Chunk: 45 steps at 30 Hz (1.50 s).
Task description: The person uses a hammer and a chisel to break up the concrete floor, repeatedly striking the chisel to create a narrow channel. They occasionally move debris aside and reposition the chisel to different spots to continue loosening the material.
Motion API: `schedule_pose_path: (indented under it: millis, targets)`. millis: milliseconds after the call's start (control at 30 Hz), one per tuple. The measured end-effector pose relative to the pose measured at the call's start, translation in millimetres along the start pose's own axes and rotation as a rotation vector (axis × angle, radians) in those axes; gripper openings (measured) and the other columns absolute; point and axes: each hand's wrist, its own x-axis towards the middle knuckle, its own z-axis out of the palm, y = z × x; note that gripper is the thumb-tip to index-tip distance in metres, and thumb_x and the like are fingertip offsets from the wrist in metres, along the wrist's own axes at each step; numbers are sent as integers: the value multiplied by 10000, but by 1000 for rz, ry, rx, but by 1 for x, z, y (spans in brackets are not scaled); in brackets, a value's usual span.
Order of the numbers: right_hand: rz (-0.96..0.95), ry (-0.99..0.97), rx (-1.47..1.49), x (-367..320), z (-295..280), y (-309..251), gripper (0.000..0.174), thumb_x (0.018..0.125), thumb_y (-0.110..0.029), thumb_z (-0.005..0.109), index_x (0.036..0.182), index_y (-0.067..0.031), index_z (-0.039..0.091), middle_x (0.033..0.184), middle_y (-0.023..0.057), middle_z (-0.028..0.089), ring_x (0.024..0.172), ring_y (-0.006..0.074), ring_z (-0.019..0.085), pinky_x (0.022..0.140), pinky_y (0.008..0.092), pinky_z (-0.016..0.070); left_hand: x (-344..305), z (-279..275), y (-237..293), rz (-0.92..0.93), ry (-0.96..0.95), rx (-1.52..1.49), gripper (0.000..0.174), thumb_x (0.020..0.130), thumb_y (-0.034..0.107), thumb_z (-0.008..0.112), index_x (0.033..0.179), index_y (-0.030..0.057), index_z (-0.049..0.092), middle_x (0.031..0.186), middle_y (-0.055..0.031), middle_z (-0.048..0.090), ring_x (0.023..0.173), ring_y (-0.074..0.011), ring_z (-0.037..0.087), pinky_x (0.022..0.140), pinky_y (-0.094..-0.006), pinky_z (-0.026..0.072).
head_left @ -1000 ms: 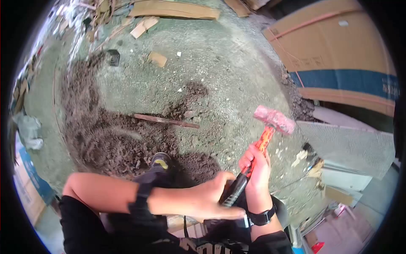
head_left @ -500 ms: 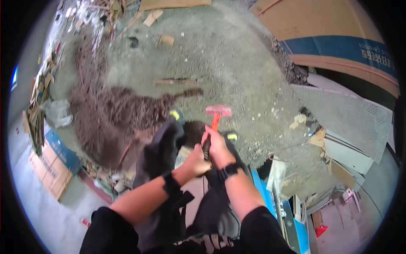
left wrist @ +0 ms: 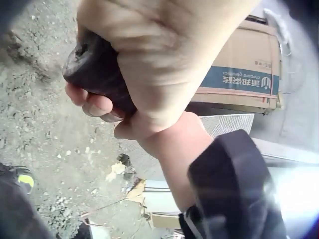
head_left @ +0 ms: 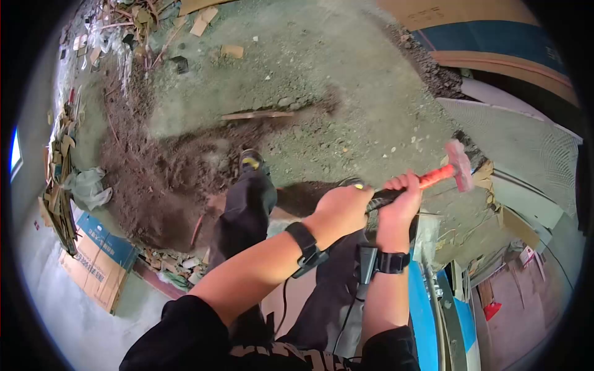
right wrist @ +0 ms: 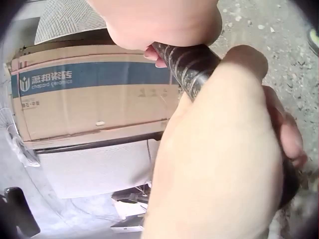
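A hammer with a worn reddish head (head_left: 459, 166) points to the right in the head view, its orange-red handle (head_left: 437, 177) running back to a black grip (head_left: 385, 199). My left hand (head_left: 343, 211) is curled round the rear of that grip. Closer to the head, my right hand (head_left: 400, 201) holds the handle, the two hands side by side. In the left wrist view the dark handle end (left wrist: 94, 64) shows beside my left hand (left wrist: 154, 59). The right wrist view has the black grip (right wrist: 192, 69) between my left hand (right wrist: 164, 22) and right hand (right wrist: 219, 144).
Loose brown soil (head_left: 161, 179) lies on the floor around my left foot (head_left: 251, 162), with a thin strip (head_left: 257, 115) beyond. Large cartons (head_left: 495, 37) and grey panels (head_left: 513, 136) stand at the right. Debris, a plastic bag (head_left: 90, 187) and a carton (head_left: 96, 266) are on the left.
My left hand, loose at the handle a second ago, now grips it. Since half a second ago, both hands and the hammer have swung right, its head turning from forward to rightward.
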Motion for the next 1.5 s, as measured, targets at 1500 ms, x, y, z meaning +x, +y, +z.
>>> schedule_pose_path:
  millis: [1500]
  targets:
    - [428,-79,-419,13,48,189,103,806,-41,517,835,-38,418,596,27,438,444,120,446,390,283,397,-23,-43,-121,-564,-104,-163,352,668,123,596,931,-82,482,751,-286,580,766,-440,579,664,-443,466]
